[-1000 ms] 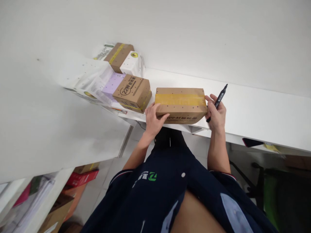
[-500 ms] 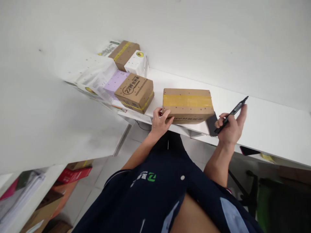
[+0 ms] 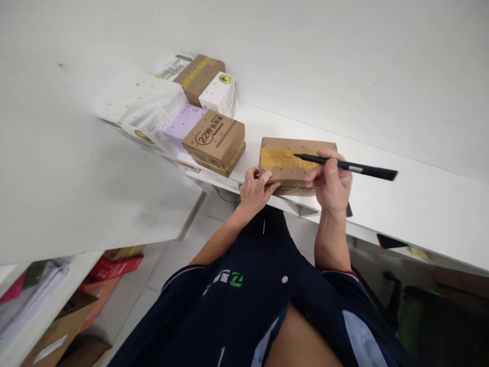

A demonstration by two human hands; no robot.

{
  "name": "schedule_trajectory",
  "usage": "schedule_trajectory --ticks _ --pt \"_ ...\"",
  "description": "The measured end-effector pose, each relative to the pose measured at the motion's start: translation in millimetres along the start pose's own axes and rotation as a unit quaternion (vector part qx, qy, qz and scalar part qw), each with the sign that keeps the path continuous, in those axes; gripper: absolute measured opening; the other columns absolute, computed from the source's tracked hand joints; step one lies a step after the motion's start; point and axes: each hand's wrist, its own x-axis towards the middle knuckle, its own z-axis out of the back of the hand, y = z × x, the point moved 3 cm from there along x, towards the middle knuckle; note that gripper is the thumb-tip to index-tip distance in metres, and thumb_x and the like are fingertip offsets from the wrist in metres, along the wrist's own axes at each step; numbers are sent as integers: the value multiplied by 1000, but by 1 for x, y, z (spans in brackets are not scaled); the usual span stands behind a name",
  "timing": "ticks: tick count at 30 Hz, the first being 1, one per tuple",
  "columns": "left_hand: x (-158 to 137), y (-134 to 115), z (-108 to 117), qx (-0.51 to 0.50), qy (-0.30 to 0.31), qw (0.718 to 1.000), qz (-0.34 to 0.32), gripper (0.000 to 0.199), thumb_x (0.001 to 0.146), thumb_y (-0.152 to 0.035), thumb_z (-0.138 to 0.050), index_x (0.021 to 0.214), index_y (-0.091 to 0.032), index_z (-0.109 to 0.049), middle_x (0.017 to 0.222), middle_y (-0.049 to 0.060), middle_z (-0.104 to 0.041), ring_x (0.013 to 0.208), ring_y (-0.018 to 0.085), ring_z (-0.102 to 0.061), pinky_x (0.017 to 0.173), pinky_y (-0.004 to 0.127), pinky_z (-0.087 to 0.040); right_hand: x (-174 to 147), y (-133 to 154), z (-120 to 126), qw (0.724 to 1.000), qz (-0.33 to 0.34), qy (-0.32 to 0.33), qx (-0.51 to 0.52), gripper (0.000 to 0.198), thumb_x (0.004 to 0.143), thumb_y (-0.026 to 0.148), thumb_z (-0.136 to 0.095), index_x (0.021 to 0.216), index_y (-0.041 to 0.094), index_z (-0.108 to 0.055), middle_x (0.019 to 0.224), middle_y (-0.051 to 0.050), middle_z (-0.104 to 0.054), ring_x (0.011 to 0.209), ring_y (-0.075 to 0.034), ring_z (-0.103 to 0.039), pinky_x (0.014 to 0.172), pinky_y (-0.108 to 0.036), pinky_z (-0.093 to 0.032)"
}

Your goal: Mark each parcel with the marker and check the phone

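A brown cardboard box (image 3: 282,176) with yellow tape across its top lies on the white shelf near its front edge. My left hand (image 3: 257,189) grips its front left corner, thumb on top and fingers curled at the side. In my right hand (image 3: 333,183) is a black marker pen (image 3: 372,171), held between thumb and fingers. Its narrow tip points left, over the yellow tape; whether it touches the tape I cannot tell. A dark flat object (image 3: 349,210) is mostly hidden behind my right hand.
To the left stand another brown box (image 3: 214,142), a purple one (image 3: 185,122), a taped brown box (image 3: 200,76) and a white box (image 3: 217,94). A wall rises behind the white shelf (image 3: 428,204). Lower left, a rack holds papers and cartons (image 3: 57,331).
My right hand has moved left from beside the box to over it. The marker's tip has swung from pointing up and right to pointing left. My left hand stays at the box's corner.
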Motion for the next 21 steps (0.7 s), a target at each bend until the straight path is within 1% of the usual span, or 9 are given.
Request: schedule_trajectory --ticks 1,3,5,7,9,12,14,18,21 --pt "0 0 0 0 1 1000 3 55 89 -69 -50 117 -24 -67 114 15 -52 97 24 -59 66 30 -49 2 -2 -8 1000 -7 -3 -20 43 88 66 -57 104 28 -67 60 5 -60 45 -9 -54 45 -23 -43" --pt "-1 1 0 -4 4 1000 8 54 89 -68 -53 117 -24 -67 116 15 -52 98 24 -59 68 31 -49 7 -8 -20 998 -10 0 -56 47 87 70 -55 102 27 -68 61 4 -59 47 -10 -54 46 -25 -45" --pt "-1 1 -1 -9 4 1000 9 53 88 -66 -55 118 -25 -66 117 14 -52 100 24 -59 70 30 -50 11 -15 -28 997 1 16 -82 46 86 69 -57 97 25 -68 64 3 -60 51 -12 -56 50 -27 -48" --pt "-2 3 -3 -12 0 1000 8 52 88 -66 -57 118 -25 -66 116 14 -53 101 24 -59 71 30 -50 13 -21 -33 995 9 39 -95 45 84 67 -61 93 24 -66 65 2 -61 52 -12 -56 50 -27 -49" --pt "-3 4 -6 -17 -10 1000 5 52 87 -65 -58 117 -23 -67 116 14 -53 100 24 -60 71 31 -50 13 -25 -35 993 17 49 -111 43 84 66 -62 88 23 -64 62 3 -60 49 -11 -54 49 -26 -47" --pt "-4 9 -12 -32 -28 999 4 51 87 -65 -60 114 -22 -68 116 15 -54 102 25 -61 73 32 -50 11 -28 -34 986 41 36 -160 41 91 62 -55 82 22 -61 55 4 -56 48 -11 -53 51 -26 -45" --pt "-4 12 -16 -41 -39 998 2 52 86 -65 -61 112 -21 -68 116 15 -54 102 25 -61 74 33 -51 10 -29 -33 979 59 35 -194 40 94 59 -51 83 22 -61 55 4 -56 52 -12 -56 54 -26 -46" --pt "-4 16 -21 -48 -61 997 -10 53 85 -66 -61 110 -20 -67 114 15 -56 103 25 -62 76 34 -52 11 -28 -34 972 80 46 -215 38 95 57 -50 88 21 -61 67 0 -61 69 -14 -64 63 -27 -49" --pt "-4 17 -22 -55 -62 996 -10 52 85 -66 -61 110 -20 -66 115 15 -56 105 26 -62 79 35 -53 11 -27 -35 971 82 52 -219 39 96 56 -49 85 21 -61 68 -1 -62 73 -15 -65 65 -28 -49"
